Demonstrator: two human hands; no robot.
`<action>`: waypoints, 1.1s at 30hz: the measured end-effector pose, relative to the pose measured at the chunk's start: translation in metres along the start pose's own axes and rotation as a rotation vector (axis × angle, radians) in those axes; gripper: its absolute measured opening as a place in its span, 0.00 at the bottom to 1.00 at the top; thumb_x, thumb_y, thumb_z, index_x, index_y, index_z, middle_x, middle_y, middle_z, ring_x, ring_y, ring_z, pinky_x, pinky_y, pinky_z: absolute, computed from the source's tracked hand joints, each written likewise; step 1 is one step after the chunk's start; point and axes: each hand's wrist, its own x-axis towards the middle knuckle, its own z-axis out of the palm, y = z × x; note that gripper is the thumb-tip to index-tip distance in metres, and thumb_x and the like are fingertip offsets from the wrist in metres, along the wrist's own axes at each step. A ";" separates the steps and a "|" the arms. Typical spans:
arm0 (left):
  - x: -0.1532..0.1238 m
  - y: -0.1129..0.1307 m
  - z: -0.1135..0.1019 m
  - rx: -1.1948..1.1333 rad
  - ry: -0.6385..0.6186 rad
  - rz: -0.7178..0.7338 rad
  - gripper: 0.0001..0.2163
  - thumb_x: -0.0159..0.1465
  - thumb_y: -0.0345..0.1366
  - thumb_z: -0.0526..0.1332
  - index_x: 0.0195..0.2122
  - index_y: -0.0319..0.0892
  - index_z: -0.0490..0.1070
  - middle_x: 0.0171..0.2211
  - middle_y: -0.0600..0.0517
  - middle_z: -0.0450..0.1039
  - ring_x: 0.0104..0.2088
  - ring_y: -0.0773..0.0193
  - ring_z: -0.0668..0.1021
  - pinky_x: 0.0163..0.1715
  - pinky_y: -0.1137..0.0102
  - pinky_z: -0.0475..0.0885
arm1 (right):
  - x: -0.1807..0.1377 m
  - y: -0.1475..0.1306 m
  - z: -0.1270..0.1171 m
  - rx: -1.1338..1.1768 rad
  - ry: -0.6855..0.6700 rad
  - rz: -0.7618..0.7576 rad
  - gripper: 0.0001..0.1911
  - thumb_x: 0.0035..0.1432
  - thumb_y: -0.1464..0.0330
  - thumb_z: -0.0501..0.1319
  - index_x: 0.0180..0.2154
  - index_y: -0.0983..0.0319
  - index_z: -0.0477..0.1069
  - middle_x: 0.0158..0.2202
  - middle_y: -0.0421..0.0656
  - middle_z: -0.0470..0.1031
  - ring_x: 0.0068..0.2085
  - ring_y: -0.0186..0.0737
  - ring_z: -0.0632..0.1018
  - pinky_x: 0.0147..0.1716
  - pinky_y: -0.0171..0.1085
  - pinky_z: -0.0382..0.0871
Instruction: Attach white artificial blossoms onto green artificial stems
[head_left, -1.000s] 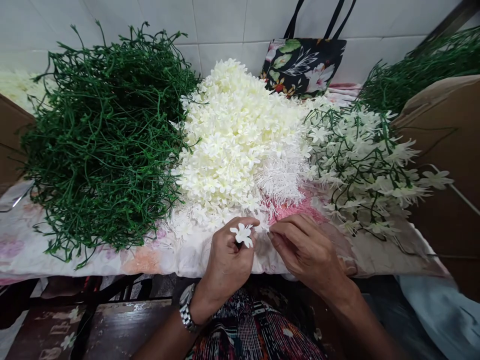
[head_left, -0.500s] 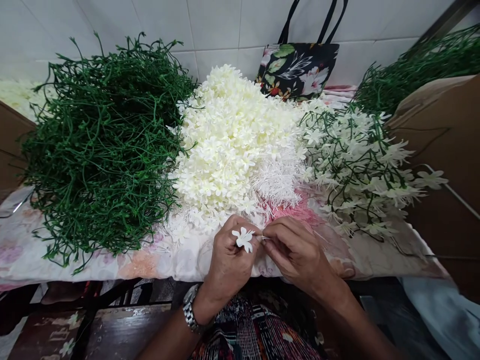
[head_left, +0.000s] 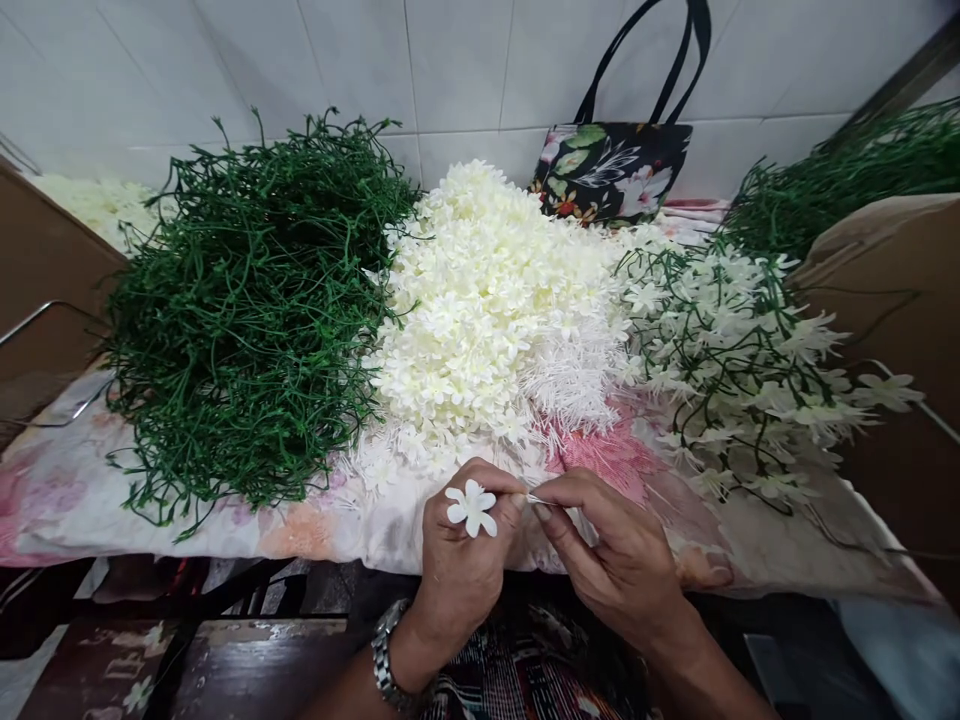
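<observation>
My left hand (head_left: 463, 570) is closed, with a white five-petalled artificial flower (head_left: 472, 508) showing at the top of the fist. Between its thumb and forefinger and the fingertips of my right hand (head_left: 615, 540) runs a thin white strand (head_left: 533, 498), like a flower stamen. The right hand pinches that strand at its end. Just beyond my hands lies a heap of cream-white artificial blossoms (head_left: 472, 320). Beside it, on the right, is a bunch of fine white stamens (head_left: 577, 380).
Green plastic stems (head_left: 247, 310) pile up on the left. White flowers on green stems (head_left: 735, 360) lie at right. A floral cloth (head_left: 300, 530) covers the table. Cardboard boxes (head_left: 907, 300) flank it, and a black floral bag (head_left: 611, 170) stands against the tiled wall.
The view has shifted, so the table contents sit lower and further right. The flower in my left hand has turned to face the camera more. Both hands stay close together at the strand.
</observation>
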 end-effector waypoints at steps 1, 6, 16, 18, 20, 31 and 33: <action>0.001 0.000 0.001 -0.002 -0.013 -0.019 0.04 0.58 0.29 0.60 0.26 0.41 0.71 0.24 0.56 0.69 0.27 0.70 0.72 0.28 0.76 0.66 | -0.001 0.000 0.001 0.000 0.015 0.010 0.06 0.57 0.77 0.55 0.34 0.62 0.67 0.23 0.39 0.69 0.25 0.32 0.70 0.24 0.32 0.66; 0.015 0.005 0.000 0.118 -0.006 -0.080 0.04 0.55 0.29 0.57 0.25 0.40 0.70 0.23 0.54 0.70 0.26 0.68 0.72 0.28 0.75 0.67 | -0.002 0.007 -0.003 -0.037 0.057 0.068 0.04 0.57 0.75 0.56 0.33 0.62 0.68 0.25 0.39 0.70 0.26 0.31 0.72 0.25 0.30 0.66; 0.044 0.000 0.007 0.865 -0.094 -0.059 0.13 0.51 0.21 0.50 0.32 0.38 0.70 0.26 0.49 0.71 0.25 0.63 0.70 0.28 0.70 0.61 | 0.009 0.034 0.001 -0.187 0.096 -0.020 0.03 0.56 0.75 0.57 0.32 0.65 0.70 0.23 0.41 0.70 0.25 0.35 0.71 0.25 0.34 0.65; 0.045 0.000 0.009 0.931 -0.104 -0.075 0.10 0.52 0.22 0.50 0.27 0.40 0.68 0.22 0.52 0.68 0.23 0.64 0.68 0.25 0.70 0.58 | 0.008 0.035 0.001 -0.183 0.100 -0.010 0.04 0.55 0.75 0.57 0.31 0.65 0.70 0.22 0.41 0.70 0.25 0.35 0.70 0.25 0.35 0.65; 0.045 0.000 0.012 0.954 -0.084 -0.077 0.08 0.52 0.23 0.51 0.24 0.41 0.66 0.21 0.54 0.66 0.22 0.65 0.66 0.24 0.71 0.56 | 0.007 0.036 0.002 -0.173 0.105 -0.007 0.04 0.56 0.76 0.57 0.31 0.65 0.69 0.22 0.41 0.70 0.25 0.34 0.70 0.25 0.35 0.65; 0.034 0.000 0.003 0.766 -0.034 0.175 0.07 0.54 0.23 0.52 0.25 0.41 0.63 0.24 0.54 0.64 0.26 0.66 0.70 0.27 0.72 0.63 | 0.014 0.024 -0.005 -0.148 0.120 -0.004 0.06 0.55 0.76 0.56 0.27 0.64 0.68 0.19 0.39 0.67 0.22 0.32 0.67 0.23 0.33 0.61; 0.033 0.000 0.001 0.766 -0.016 0.214 0.07 0.54 0.22 0.52 0.28 0.41 0.64 0.26 0.52 0.66 0.29 0.65 0.71 0.29 0.72 0.65 | 0.014 0.022 -0.003 -0.153 0.106 -0.011 0.07 0.55 0.77 0.56 0.26 0.64 0.68 0.19 0.39 0.66 0.22 0.32 0.66 0.24 0.33 0.61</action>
